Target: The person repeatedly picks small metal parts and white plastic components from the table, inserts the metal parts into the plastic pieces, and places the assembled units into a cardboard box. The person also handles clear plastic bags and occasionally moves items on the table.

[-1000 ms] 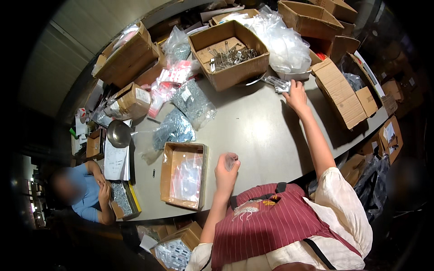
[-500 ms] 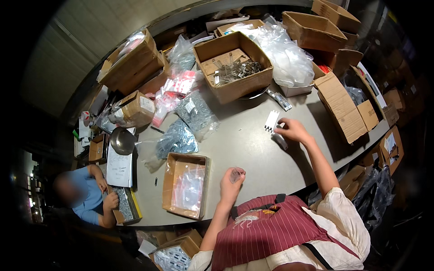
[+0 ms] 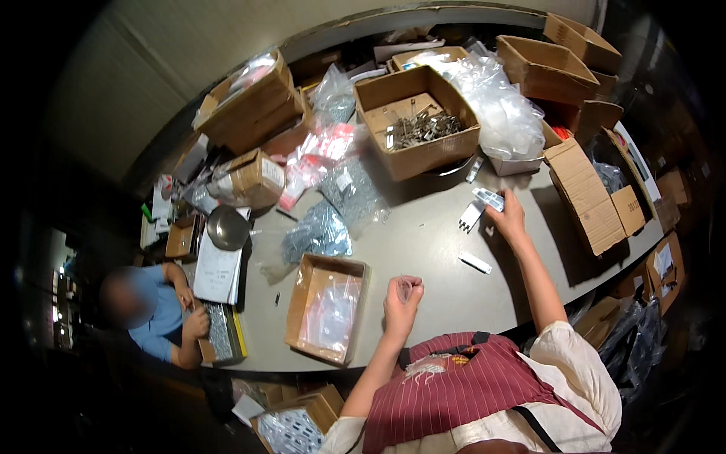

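Observation:
My left hand (image 3: 401,309) is closed on a small clear plastic bag (image 3: 406,290) in front of the apron. Further out on the grey table, my right hand (image 3: 509,218) pinches flat silver metal pieces (image 3: 488,199) by their near end. Just beside these lies a row of white flat pieces (image 3: 470,217) with dark notched ends. A single whitish strip (image 3: 475,262) rests nearer to me. Another silver piece (image 3: 475,169) lies by the big carton. An open cardboard box (image 3: 293,333) of clear plastic bags (image 3: 333,314) stands to the left of my left hand.
A big carton (image 3: 427,163) of metal parts stands at the back. Bags of small hardware (image 3: 318,231) lie left of centre, a tall open carton (image 3: 582,189) at right. At far left, a co-worker in a blue shirt (image 3: 155,321) handles a tray of parts (image 3: 219,333).
My right hand has moved away from me, leaving the whitish strip behind, and now holds silver pieces. The left hand keeps the bag. The view has shifted, so everything sits slightly further right.

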